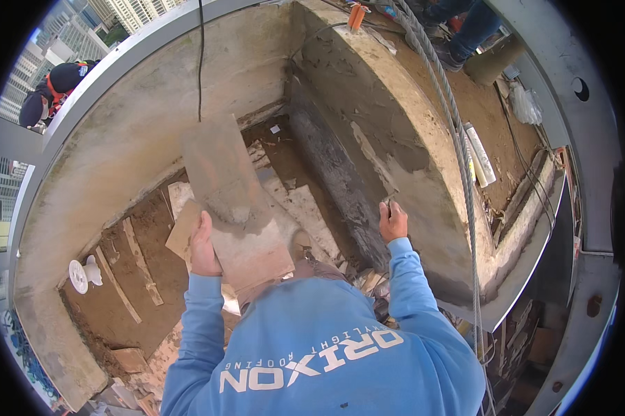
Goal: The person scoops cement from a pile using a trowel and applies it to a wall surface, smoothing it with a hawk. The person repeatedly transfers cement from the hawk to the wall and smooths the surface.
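Note:
My left hand (203, 247) grips the edge of a flat rectangular mortar board (246, 243) held out in front of my chest. A heap of wet grey mortar (230, 202) lies on the board's far half. My right hand (393, 221) is closed around a small trowel (388, 202), whose blade touches the side of a curved concrete upstand (395, 118). Fresh grey plaster (395, 166) covers the wall just above that hand. Both arms wear blue sleeves.
A twisted steel cable (458, 139) runs down the right side. A white tube (480, 154) and a plastic bag (525, 104) lie behind the upstand. Below are wood strips (142, 262), rubble and a white spool (82, 274). Other people stand at top left (52, 89) and top right (465, 28).

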